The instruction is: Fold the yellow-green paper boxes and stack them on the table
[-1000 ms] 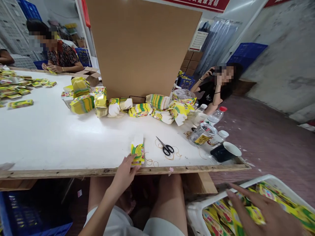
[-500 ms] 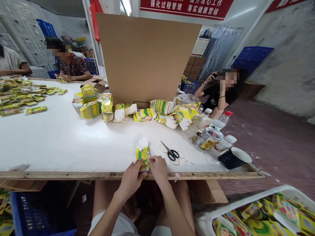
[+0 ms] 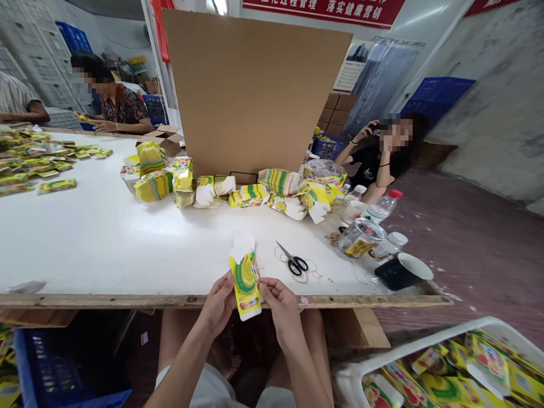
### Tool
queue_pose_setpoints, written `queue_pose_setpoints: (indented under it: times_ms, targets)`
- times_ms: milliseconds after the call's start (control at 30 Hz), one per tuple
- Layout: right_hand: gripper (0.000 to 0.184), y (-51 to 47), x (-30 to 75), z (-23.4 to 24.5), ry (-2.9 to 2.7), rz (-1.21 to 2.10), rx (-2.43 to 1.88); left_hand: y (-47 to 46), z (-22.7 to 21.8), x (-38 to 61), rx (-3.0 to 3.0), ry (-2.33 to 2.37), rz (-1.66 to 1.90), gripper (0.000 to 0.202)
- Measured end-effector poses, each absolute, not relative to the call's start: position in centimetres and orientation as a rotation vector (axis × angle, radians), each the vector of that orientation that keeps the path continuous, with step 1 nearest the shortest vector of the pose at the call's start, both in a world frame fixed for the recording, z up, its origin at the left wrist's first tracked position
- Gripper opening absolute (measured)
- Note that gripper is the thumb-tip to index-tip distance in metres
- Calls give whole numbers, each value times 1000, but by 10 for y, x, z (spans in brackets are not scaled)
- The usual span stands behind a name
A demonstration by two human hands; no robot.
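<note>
1. Left grip [image 3: 219,305]: closed on the left edge of one yellow carton [image 3: 245,283].
2. Right grip [image 3: 281,306]: pinched at the carton's right edge.
3. Carton position: over the near edge of the tabletop [image 3: 127,249], white flap toward twelve o'clock.
4. Scissors [image 3: 297,265], black-handled: two o'clock.
5. Carton bundles [image 3: 249,196]: twelve o'clock, farther off.
6. White crate [image 3: 353,369]: four o'clock.
</note>
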State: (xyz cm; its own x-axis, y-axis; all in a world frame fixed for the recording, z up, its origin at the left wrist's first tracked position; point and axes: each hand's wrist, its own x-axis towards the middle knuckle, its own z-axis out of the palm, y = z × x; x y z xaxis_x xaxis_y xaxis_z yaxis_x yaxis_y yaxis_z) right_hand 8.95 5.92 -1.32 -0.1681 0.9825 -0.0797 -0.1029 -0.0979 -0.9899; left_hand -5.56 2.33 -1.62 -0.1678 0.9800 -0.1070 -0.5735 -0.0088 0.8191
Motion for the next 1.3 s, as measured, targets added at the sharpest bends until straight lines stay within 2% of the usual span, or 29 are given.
queue_pose_setpoints:
  times_ms: [267,633,800,867,1000,1067,1200,1300]
  targets:
    - [33,44,94,-6,-1208,1423,-1134,16,1,-49,547,702,1446,36]
    - [33,34,86,-3,-1272,1390,-1168,20,-12,-41,573,901,1548,29]
    - [29,36,91,-5,-1315,1361,-1160,13,-12,-44,706,1012,1593,59]
    - [28,38,94,-3,-1329,1387,-1116,10,-9,-47,792,1030,1551,63]
    - [51,46,104,7,-1355,1448,-983,4,0,-53,892,979,1406,61]
    - [46,51,109,14,-1420,1461,-955,2,4,-55,928,922,1355,57]
    - [21,60,119,24,-1563,1461,-915,-1,7,-55,947,784,1279,42]
    - [25,61,120,25,-1586,1426,-923,-4,8,-52,924,754,1265,40]
